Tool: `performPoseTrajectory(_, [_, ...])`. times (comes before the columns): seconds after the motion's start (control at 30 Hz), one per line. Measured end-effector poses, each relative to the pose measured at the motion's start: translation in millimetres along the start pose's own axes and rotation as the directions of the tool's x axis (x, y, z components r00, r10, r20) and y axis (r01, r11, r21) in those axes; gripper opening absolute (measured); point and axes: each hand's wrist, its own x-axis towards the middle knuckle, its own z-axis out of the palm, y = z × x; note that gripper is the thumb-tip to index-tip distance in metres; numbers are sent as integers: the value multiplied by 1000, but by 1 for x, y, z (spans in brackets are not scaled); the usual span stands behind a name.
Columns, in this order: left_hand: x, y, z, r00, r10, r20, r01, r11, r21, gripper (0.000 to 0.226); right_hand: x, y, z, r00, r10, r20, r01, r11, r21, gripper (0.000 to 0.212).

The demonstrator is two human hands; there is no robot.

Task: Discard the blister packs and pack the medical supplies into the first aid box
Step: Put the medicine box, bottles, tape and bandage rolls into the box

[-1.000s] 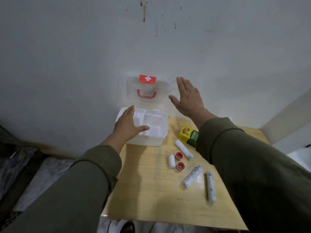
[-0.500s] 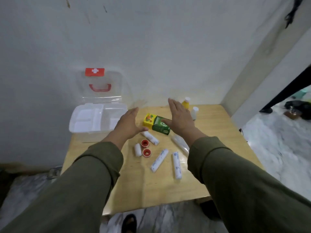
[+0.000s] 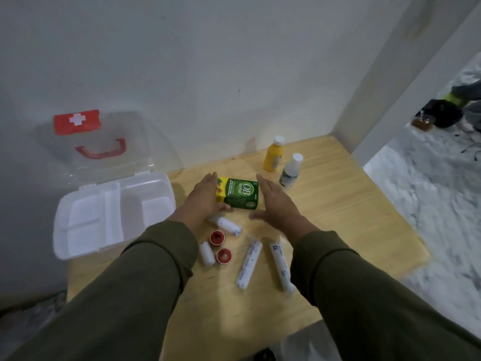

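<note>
Nearest on the desk: long wrapped gauze rolls, two red tape spools. Beyond, between both hands, a green-and-yellow carton marked "OB". Left hand flat-fingered, grip loose, touching the carton's yellow end; right hand spread, grip apart, just beside the green end, holding nothing. Farther left, first aid box open, clear lid upright. Farthest, yellow bottle and white bottle.

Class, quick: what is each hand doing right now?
Left hand: open, fingers straight, touching the green and yellow medicine box.
Right hand: open, beside the box, holding nothing.
</note>
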Motion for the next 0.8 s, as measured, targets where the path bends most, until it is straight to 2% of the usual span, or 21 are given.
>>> performPoseTrajectory(0.17, [9, -4, 8, 999, 19, -29, -20, 1000, -19, 101, 5, 7, 14, 999, 38, 27, -39, 999, 29, 103])
performPoseTrajectory(0.3, [11, -7, 9, 995, 22, -92, -27, 998, -51, 93, 13, 6, 16, 999, 47, -5, -47, 996, 79, 97])
performPoseTrajectory(0.53, [10, -8, 5, 991, 13, -135, -19, 999, -44, 92, 24, -1, 11, 998, 30, -61, -18, 981, 195, 72])
performPoseTrajectory(0.67, [0, -3, -4, 981, 15, -194, -34, 994, -99, 97, 24, -2, -1, 996, -28, -89, 50, 965, 256, 79])
performPoseTrajectory(0.8, [-19, -9, -29, 941, 37, -338, -64, 996, -70, 103, 25, -15, -27, 980, -123, -157, 163, 949, 271, 96])
